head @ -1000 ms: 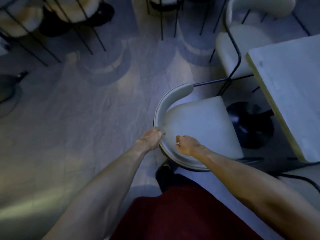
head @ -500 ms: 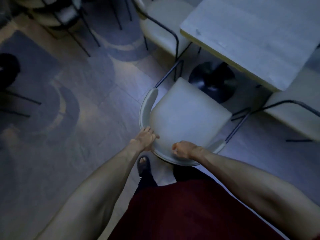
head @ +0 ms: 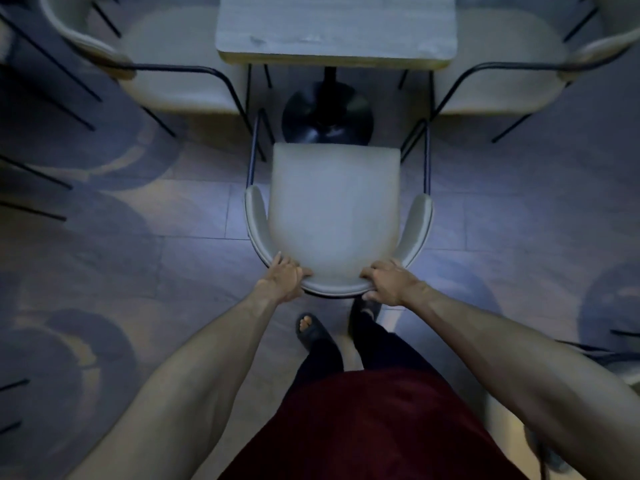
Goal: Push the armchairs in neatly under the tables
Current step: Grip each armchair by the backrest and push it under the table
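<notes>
Both of my hands are closed on the curved backrest of the armchair (head: 334, 209): my left hand (head: 282, 277) grips the rim at its left rear curve, and my right hand (head: 388, 280) grips the same rim at its right rear curve, fingers wrapped over the top edge. Ahead of my hands the pale seat faces the table (head: 334, 26) squarely, its front edge just short of the tabletop and over the black round base (head: 327, 116). Beyond my hands, 2 more chairs flank the table, 1 on the left (head: 166, 57) and 1 on the right (head: 502, 64). Below my hands, my sandalled foot (head: 310, 329) stands on the tiled floor (head: 173, 237).
</notes>
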